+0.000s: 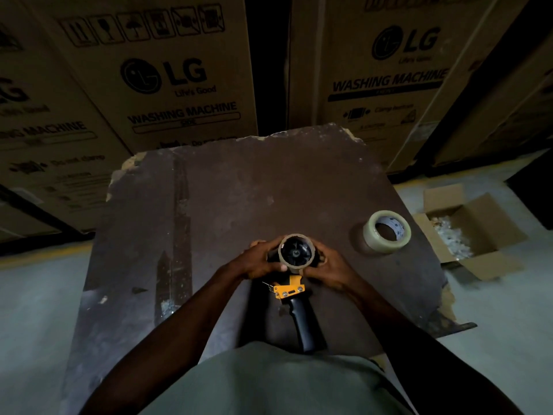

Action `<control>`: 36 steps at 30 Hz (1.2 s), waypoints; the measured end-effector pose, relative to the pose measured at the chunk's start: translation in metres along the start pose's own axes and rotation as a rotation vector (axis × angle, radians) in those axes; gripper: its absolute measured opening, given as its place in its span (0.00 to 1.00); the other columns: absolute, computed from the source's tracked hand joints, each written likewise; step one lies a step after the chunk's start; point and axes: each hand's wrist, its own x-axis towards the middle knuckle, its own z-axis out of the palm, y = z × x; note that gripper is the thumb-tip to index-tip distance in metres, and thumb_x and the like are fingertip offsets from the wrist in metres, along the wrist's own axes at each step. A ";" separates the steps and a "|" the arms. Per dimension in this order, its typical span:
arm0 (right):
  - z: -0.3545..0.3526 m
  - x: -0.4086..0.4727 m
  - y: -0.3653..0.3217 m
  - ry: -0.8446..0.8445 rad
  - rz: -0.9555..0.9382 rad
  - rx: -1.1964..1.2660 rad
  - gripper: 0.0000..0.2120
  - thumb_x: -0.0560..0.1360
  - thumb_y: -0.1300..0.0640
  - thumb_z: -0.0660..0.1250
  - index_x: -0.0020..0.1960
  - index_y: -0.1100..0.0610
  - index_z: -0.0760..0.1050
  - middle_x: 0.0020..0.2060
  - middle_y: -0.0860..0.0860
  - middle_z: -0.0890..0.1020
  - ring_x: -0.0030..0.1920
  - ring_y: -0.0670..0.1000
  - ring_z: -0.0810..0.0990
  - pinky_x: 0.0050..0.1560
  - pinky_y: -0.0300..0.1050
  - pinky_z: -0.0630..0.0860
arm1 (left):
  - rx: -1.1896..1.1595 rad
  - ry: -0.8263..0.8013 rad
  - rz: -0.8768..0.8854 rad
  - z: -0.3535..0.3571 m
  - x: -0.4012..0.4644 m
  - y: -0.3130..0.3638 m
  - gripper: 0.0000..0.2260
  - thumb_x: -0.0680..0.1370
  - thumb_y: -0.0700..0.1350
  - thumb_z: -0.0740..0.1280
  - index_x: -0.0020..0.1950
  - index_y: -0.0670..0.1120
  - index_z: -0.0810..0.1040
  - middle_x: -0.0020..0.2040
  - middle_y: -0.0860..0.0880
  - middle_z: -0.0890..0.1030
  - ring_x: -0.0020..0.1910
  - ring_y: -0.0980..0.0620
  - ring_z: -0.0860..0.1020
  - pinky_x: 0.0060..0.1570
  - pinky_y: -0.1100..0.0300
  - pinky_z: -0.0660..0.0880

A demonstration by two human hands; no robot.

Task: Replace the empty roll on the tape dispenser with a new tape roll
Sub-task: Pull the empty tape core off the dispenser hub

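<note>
Both hands at the middle of the tabletop (239,187), closed around the empty roll (296,253). Left hand (263,260) curled against the roll's left side, thumb lying along its lower rim. Right hand (327,265) wrapped around the right side, fingers bent behind the cardboard ring. Empty roll seated on the black hub of the tape dispenser (294,298), open end facing up toward the camera, directly between the two hands. Dispenser lying flat, yellow bracket just below the hands, black handle pointing back toward the person's body. New tape roll (386,232) lying flat on the tabletop to the right of the right hand, apart from it, near the right edge, untouched. Down on the floor to the right, an open cardboard box (475,232) with pale filling inside. Behind the tabletop, large printed cartons (167,85) marked as washing machines.
</note>
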 end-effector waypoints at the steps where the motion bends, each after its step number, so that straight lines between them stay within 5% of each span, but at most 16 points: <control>1: 0.000 0.000 -0.001 0.000 -0.004 0.003 0.32 0.68 0.69 0.77 0.67 0.50 0.74 0.59 0.47 0.84 0.62 0.46 0.81 0.60 0.39 0.75 | -0.004 0.000 0.004 0.001 0.002 -0.004 0.39 0.66 0.71 0.72 0.74 0.70 0.59 0.69 0.54 0.76 0.72 0.44 0.69 0.70 0.40 0.68; 6: -0.001 0.001 -0.007 -0.015 -0.021 0.027 0.33 0.68 0.68 0.78 0.70 0.55 0.73 0.63 0.53 0.82 0.64 0.50 0.80 0.64 0.43 0.75 | -0.036 -0.008 0.042 -0.003 -0.006 0.009 0.38 0.69 0.68 0.72 0.75 0.68 0.59 0.70 0.56 0.75 0.72 0.44 0.69 0.70 0.39 0.67; 14: -0.004 -0.004 -0.021 -0.058 -0.039 0.049 0.30 0.68 0.65 0.78 0.63 0.39 0.78 0.61 0.46 0.83 0.65 0.48 0.80 0.64 0.42 0.76 | -0.162 0.006 0.111 -0.013 -0.037 0.052 0.33 0.73 0.58 0.74 0.75 0.58 0.65 0.70 0.52 0.76 0.71 0.52 0.73 0.71 0.43 0.69; 18: -0.005 -0.005 -0.018 -0.035 -0.042 0.034 0.32 0.67 0.62 0.80 0.68 0.48 0.75 0.64 0.50 0.82 0.67 0.50 0.78 0.69 0.52 0.73 | -0.210 -0.019 0.104 -0.015 -0.040 0.052 0.33 0.73 0.57 0.74 0.75 0.59 0.65 0.71 0.53 0.76 0.71 0.54 0.72 0.71 0.43 0.68; 22: -0.007 -0.005 -0.015 -0.018 -0.051 0.018 0.33 0.68 0.63 0.79 0.70 0.48 0.73 0.65 0.50 0.81 0.67 0.50 0.78 0.68 0.49 0.73 | -0.263 -0.027 0.081 -0.016 -0.043 0.057 0.33 0.73 0.57 0.74 0.75 0.63 0.64 0.72 0.54 0.74 0.73 0.54 0.70 0.73 0.43 0.67; 25: -0.009 -0.002 -0.016 0.013 -0.040 -0.006 0.34 0.70 0.66 0.77 0.71 0.47 0.70 0.66 0.48 0.80 0.68 0.50 0.76 0.65 0.44 0.75 | -0.220 -0.014 0.084 -0.018 -0.042 0.064 0.34 0.74 0.59 0.73 0.76 0.64 0.61 0.72 0.53 0.74 0.73 0.51 0.70 0.72 0.41 0.67; 28: -0.010 -0.002 -0.018 0.027 -0.071 -0.083 0.36 0.70 0.65 0.78 0.73 0.53 0.68 0.67 0.51 0.78 0.69 0.52 0.75 0.68 0.52 0.74 | -0.084 0.026 0.056 -0.017 -0.036 0.064 0.36 0.71 0.69 0.68 0.76 0.67 0.57 0.71 0.48 0.74 0.73 0.40 0.68 0.70 0.35 0.66; 31: -0.010 -0.004 -0.019 0.060 -0.101 -0.143 0.37 0.68 0.64 0.80 0.72 0.55 0.67 0.67 0.52 0.78 0.69 0.52 0.76 0.70 0.59 0.72 | 0.026 0.048 0.014 -0.014 -0.040 0.068 0.36 0.66 0.77 0.63 0.71 0.77 0.53 0.78 0.53 0.65 0.79 0.43 0.51 0.73 0.32 0.53; 36: -0.018 -0.012 -0.022 0.154 -0.158 -0.209 0.37 0.65 0.58 0.82 0.70 0.49 0.70 0.65 0.49 0.79 0.67 0.51 0.77 0.68 0.59 0.73 | -0.007 0.166 0.087 -0.005 -0.047 0.084 0.34 0.68 0.68 0.68 0.70 0.78 0.55 0.71 0.67 0.64 0.79 0.48 0.50 0.75 0.35 0.53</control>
